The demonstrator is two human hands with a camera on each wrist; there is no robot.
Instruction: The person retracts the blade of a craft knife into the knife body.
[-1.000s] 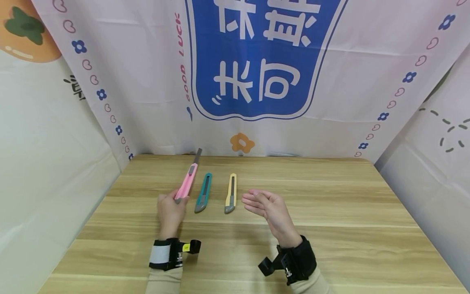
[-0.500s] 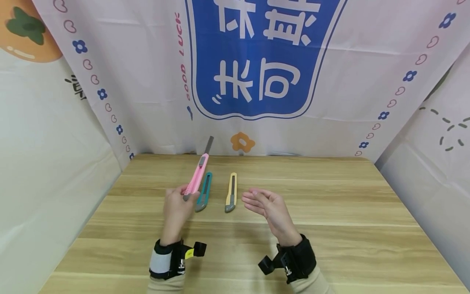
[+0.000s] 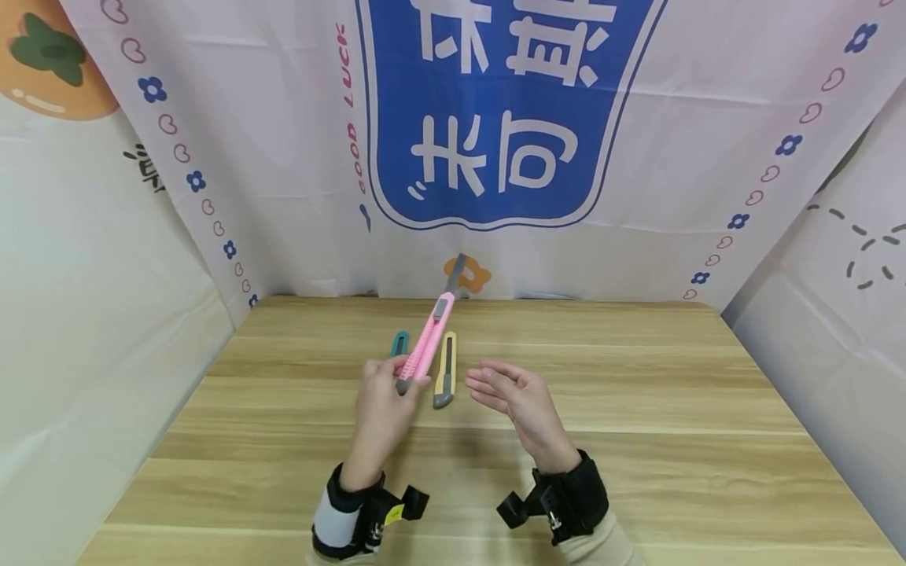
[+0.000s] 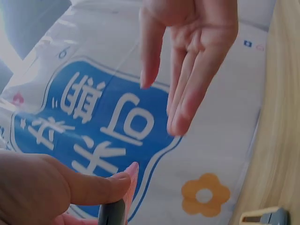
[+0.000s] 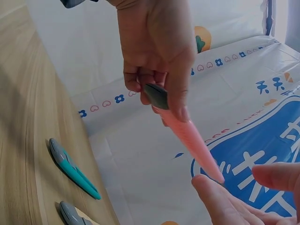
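My left hand (image 3: 384,409) grips a pink snap-off utility knife (image 3: 429,338) by its grey-capped end, raised off the table. Its long grey blade extends toward the back cloth. In the right wrist view, thumb and fingers pinch the pink handle (image 5: 187,136) near the cap. Partly behind this hand lies a teal utility knife (image 3: 399,343), fully seen in the right wrist view (image 5: 72,171). A yellow utility knife (image 3: 447,365) lies between the hands, blade end away from me. My right hand (image 3: 524,409) holds nothing; its fingers are straight, palm turned toward the left hand.
A wooden table (image 3: 637,393) carries the knives. White printed cloth (image 3: 297,220) with a blue sign hangs behind its far edge. More white cloth (image 3: 106,314) stands along the left and right sides. Both wrists wear black camera straps (image 3: 580,495).
My left hand has lifted the pink utility knife and carried it right, across the teal one, toward the yellow one. The right hand and the other two knives have stayed in place.
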